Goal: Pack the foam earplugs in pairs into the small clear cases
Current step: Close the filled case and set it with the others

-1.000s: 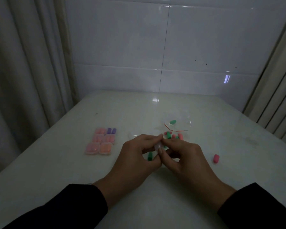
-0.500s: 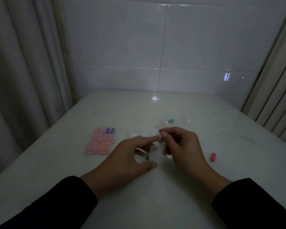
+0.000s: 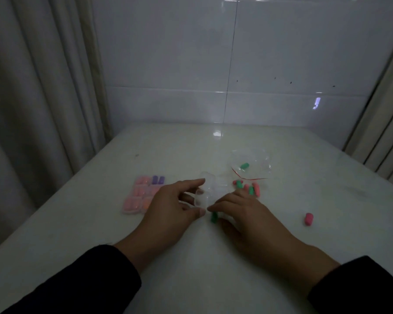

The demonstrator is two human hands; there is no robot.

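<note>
filled cases (image 3: 143, 196) left, loose earplugs (image 3: 247, 188) ahead

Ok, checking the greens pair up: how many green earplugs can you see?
4 green earplugs: one in the clear bag, two in the loose pile, one pinched by the right hand. Hands may hide more.

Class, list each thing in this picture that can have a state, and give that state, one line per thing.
Left hand: holds the clear case between fingers and thumb.
Clear case: lid open, looks empty.
Right hand: pinches a green earplug.
Green earplug: at the right fingertips, outside the case.
Filled cases: grouped on the table, closed as far as shows.
Plastic bag: lies flat, one green plug inside.
Loose earplugs: unpacked.
Pink earplug: alone, unpacked.
</note>
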